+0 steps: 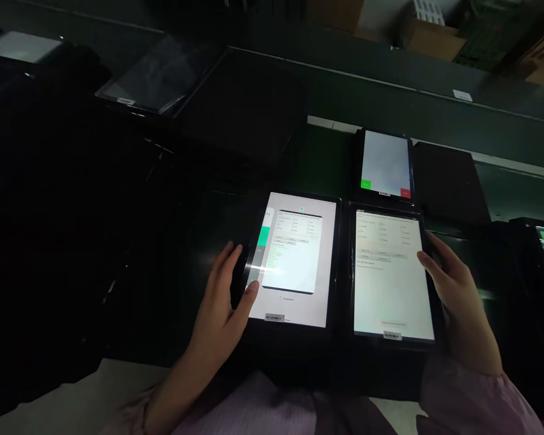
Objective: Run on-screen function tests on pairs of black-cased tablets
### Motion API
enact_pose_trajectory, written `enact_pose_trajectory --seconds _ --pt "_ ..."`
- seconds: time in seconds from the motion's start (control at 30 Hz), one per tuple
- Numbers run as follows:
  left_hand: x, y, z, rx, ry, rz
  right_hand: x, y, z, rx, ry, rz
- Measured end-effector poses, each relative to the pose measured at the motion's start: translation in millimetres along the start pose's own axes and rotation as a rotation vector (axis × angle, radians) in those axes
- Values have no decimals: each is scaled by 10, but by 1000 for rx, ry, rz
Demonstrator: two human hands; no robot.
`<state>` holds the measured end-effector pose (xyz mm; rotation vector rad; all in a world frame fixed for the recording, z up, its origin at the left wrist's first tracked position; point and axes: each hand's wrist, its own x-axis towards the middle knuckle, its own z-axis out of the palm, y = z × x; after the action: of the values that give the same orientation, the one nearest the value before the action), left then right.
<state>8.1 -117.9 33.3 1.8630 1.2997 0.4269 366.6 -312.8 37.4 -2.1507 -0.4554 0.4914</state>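
Lilac sleeves (471, 399), then the left hand (220, 302) and right hand (453, 284) gripping two tablets

The left hand curled around the left edge of one lit tablet (294, 302); the right hand wrapped the right edge of the tablet just beside it (392, 290). Farther on, a third tablet (385, 163) with green and red buttons lay on the dark table (326, 151), cardboard boxes (430, 39) beyond.

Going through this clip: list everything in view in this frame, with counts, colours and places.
Lit tablets: 4, black-framed, pale screens; two in front of the person, one beyond them, one at the right edge
Dim tablets: 2, grey, upper left
Cardboard boxes: several, brown, top right
Bench: 1, dark green, under the tablets
Left hand: 1, at the left front tablet's edge
Right hand: 1, at the right front tablet's edge
Sleeves: 2, pale mauve, bottom
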Motion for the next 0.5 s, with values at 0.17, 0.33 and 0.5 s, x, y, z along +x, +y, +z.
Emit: enact_pose_trajectory --seconds 0.17,0.33,0.5 --pt "-6 -5 25 -4 9 -21 53 -27 40 107 -29 6" --pt "-20 12 37 22 11 -17 27 -15 73 49 4 -58" --pt "-1 21 54 68 21 12 45 -99 65 -30 58 -104"
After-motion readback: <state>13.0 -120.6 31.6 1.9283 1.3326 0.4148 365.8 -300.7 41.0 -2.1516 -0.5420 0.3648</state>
